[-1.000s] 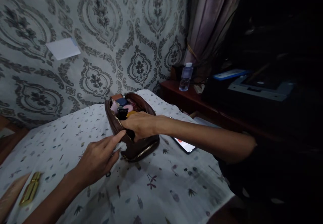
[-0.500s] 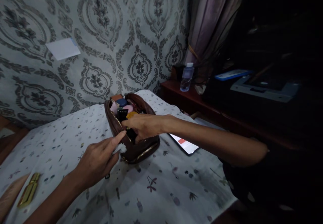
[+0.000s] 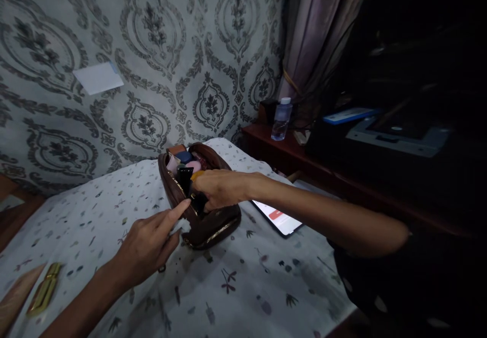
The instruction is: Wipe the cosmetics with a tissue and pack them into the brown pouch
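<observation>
Crowding the bag (image 3: 203, 225) (unzipped) are small items (image 3: 194, 166).

The bag (image 3: 205, 226) looks like smooth leather, its zip (image 3: 219, 232) shiny metal, the sheet (image 3: 198, 292) matt cloth.

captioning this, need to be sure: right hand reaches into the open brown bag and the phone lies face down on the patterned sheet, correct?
No: the phone lies face up on the patterned sheet, its lit screen showing in the head view. The right hand reaches into the brown bag.
</observation>
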Available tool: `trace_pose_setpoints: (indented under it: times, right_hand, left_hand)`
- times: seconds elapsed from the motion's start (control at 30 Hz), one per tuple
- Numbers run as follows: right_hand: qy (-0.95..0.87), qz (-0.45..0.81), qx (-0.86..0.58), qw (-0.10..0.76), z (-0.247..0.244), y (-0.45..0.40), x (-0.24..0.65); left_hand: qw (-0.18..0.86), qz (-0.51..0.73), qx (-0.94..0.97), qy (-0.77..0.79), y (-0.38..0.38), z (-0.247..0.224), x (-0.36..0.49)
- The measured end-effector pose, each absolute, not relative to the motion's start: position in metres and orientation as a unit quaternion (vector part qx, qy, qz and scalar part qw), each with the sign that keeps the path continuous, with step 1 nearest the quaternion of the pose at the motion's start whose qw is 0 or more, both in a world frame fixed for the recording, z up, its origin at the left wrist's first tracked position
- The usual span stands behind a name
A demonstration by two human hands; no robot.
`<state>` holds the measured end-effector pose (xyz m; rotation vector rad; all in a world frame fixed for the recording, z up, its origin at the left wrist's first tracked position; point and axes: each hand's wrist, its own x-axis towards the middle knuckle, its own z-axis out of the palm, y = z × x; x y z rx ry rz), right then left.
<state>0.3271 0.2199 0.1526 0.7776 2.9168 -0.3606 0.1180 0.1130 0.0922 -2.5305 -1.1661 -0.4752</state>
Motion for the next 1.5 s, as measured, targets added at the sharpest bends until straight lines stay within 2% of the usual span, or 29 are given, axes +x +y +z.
trace_pose_setpoints:
  times: [0.7,0.97,1.13,1.2,1.37,1.5]
  right_hand:
    - [0.966,-0.142,0.215,0.032,0.153,0.222,0.326]
    - [0.964,-0.11,0.179,0.161,0.162,0.231,0.305]
    - [0.97,-0.16,0.144,0.114,0.158,0.238,0.311]
    - [0.97,-0.16,0.139,0.12,0.156,0.24,0.31]
    - [0.946,-0.162,0.148,0.239,0.16,0.241,0.292]
    - [0.927,-0.206,0.162,0.267,0.158,0.241,0.28]
  left_hand:
    - [0.148,-0.167,-0.881,-0.418,0.113,0.092,0.122]
    - [0.157,-0.165,-0.882,-0.413,0.113,0.089,0.118]
    - [0.163,-0.169,-0.883,-0.406,0.111,0.086,0.114]
    - [0.157,-0.171,-0.883,-0.409,0.111,0.086,0.115]
    - [0.144,-0.169,-0.881,-0.417,0.112,0.087,0.117]
    - [0.142,-0.157,-0.882,-0.422,0.113,0.087,0.117]
